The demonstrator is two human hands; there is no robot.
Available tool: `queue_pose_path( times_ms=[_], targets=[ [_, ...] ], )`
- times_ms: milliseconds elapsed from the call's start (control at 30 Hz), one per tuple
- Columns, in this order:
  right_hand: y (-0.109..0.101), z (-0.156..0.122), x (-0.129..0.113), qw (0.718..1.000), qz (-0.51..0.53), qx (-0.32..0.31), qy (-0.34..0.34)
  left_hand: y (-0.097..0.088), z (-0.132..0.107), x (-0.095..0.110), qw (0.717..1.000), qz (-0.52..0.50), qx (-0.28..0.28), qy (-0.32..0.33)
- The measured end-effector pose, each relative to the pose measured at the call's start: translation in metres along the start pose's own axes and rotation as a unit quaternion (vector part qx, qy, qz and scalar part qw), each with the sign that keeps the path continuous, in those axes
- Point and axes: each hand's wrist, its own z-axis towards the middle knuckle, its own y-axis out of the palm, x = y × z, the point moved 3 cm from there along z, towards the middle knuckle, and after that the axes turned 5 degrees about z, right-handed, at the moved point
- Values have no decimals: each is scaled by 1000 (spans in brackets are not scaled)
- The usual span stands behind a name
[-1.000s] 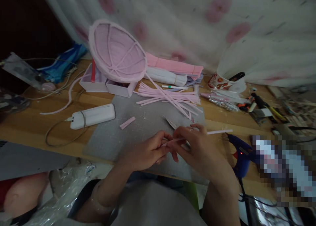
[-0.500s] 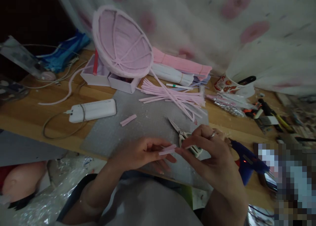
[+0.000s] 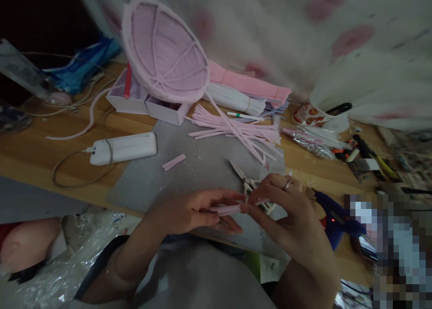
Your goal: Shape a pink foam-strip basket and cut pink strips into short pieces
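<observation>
My left hand [image 3: 192,210] and my right hand [image 3: 286,214] meet over the front of a grey mat [image 3: 192,174]. Both pinch a short folded pink strip [image 3: 229,208] between their fingertips, each at one end. A ring shows on my right hand. Scissors [image 3: 248,182] lie on the mat just behind my right fingers. A short pink offcut [image 3: 173,162] lies farther left on the mat. A loose pile of long pink strips [image 3: 236,131] is spread at the mat's far edge.
A pink woven dish [image 3: 165,52] leans on small boxes [image 3: 145,104] at the back. A white power bank [image 3: 123,147] with its cable lies left. A blue glue gun [image 3: 334,216] sits right of my hand. Rolled pink and white paper [image 3: 246,90], a cup [image 3: 313,115] and tools crowd the right.
One second ago the strip was long and stretched to the right; now it is folded short between both hands. The scissors came into view as my right hand shifted.
</observation>
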Motion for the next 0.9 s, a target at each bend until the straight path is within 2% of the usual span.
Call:
queue_pose_path(
  times_ms=[100,267,467,900],
  targets=[
    [4,0,-1,1000,24,-11,2,3,0,-1,1000,-18,-15,16],
    [9,-1,0,1000,-14,-1,7,7,2,-4,999,-18,5,40],
    [10,-3,0,999,-37,-9,7,9,5,-1,997,-16,-9,81],
    [11,-5,3,999,-27,33,18,13,3,-4,995,-24,23,92]
  ],
)
